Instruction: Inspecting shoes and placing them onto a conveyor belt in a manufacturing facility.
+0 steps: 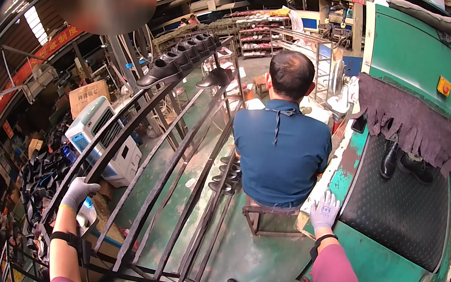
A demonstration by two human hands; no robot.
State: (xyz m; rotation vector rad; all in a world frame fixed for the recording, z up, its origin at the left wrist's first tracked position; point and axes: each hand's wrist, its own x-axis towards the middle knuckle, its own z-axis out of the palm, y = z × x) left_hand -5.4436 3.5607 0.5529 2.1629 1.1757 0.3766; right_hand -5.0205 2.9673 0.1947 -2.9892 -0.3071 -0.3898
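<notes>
1. Near the left side, a dark heap of shoe parts (43,189) lies low beyond the rack, partly hidden.
2. The left hand (76,193), in a pale glove, is closed on the near left end of the dark metal rack (131,129), its fingers curled around a rail.
3. Along the far left edge of the rack, a row of black shoes (183,56) is already set side by side; 1 more black shoe (215,79) sits right of them, on a neighbouring rail.
4. Lower down, by the rack's right edge, stands a small stack of dark shoes (224,179).
5. A co-worker (279,149) in blue sits between rack and machine, back turned.
6. The right hand (324,213), also gloved, lies with fingers apart on the left edge of the green machine (409,46), holding nothing visible.
7. At the far edge of the machine's black belt (401,217), 2 black shoes (389,159) lie under the fringed curtain (409,119), not racked yet; whether others remain behind it, I cannot tell.
</notes>
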